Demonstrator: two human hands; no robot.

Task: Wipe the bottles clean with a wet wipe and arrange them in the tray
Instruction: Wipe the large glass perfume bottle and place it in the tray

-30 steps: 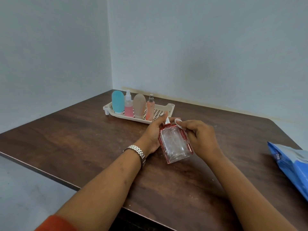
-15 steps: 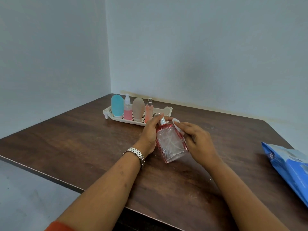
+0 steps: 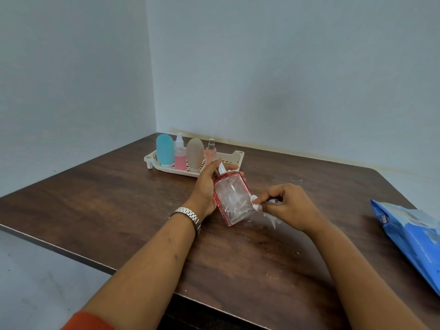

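Gripping the clear bottle, left hand; right hand presses wipe against it.

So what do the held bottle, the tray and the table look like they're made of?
Square bottle: clear, glossy walls with red-tinted edges, glass or hard plastic; the look leaves it open. Tray: cream, matte, perforated floor, probably moulded plastic. Table: dark brown wood grain with a thin flat edge, likely laminate rather than solid wood.
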